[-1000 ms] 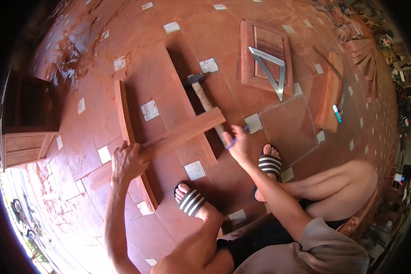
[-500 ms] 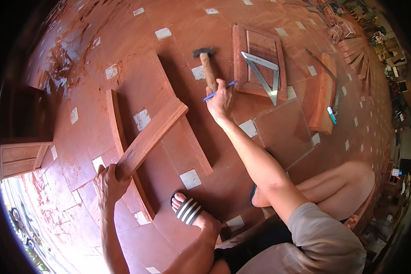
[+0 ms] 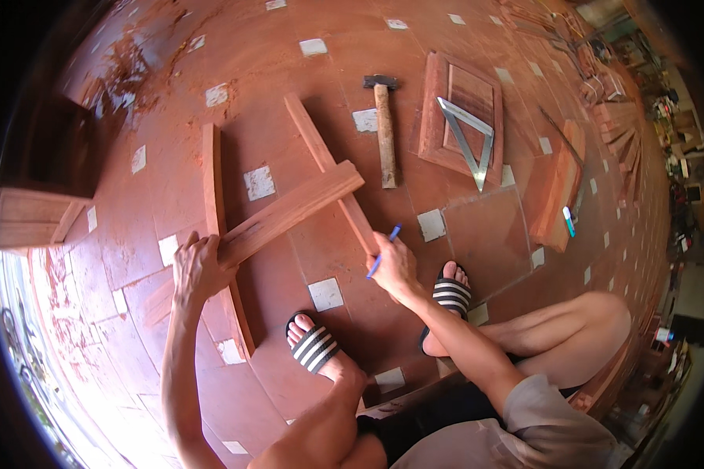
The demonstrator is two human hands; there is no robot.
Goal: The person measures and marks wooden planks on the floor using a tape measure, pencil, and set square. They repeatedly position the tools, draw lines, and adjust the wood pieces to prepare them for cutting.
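My left hand point(image 3: 199, 266) is closed round the left end of a flat wooden crosspiece point(image 3: 293, 209), which lies slantwise over two narrower wooden bars. One bar point(image 3: 213, 180) runs beneath it near my left fingers. The far end of the crosspiece overlaps the other bar point(image 3: 313, 139). My right hand point(image 3: 395, 270) grips that second bar's near end, with a blue pen point(image 3: 384, 250) tucked between the fingers. Beyond my right hand a hammer point(image 3: 385, 133) with a wooden handle lies on the floor, its dark head pointing away.
A framed wooden panel point(image 3: 460, 74) at the right carries a metal set square point(image 3: 483, 160). Further right lie a thick timber piece point(image 3: 551, 195) and a teal-and-white marker point(image 3: 569, 222). A wooden cabinet point(image 3: 35, 215) stands at the left. My sandalled feet point(image 3: 314, 344) are close by.
My right hand has left the hammer's handle and come nearer to take hold of the second bar, pen still in its fingers. My left hand keeps its grip; the view has shifted.
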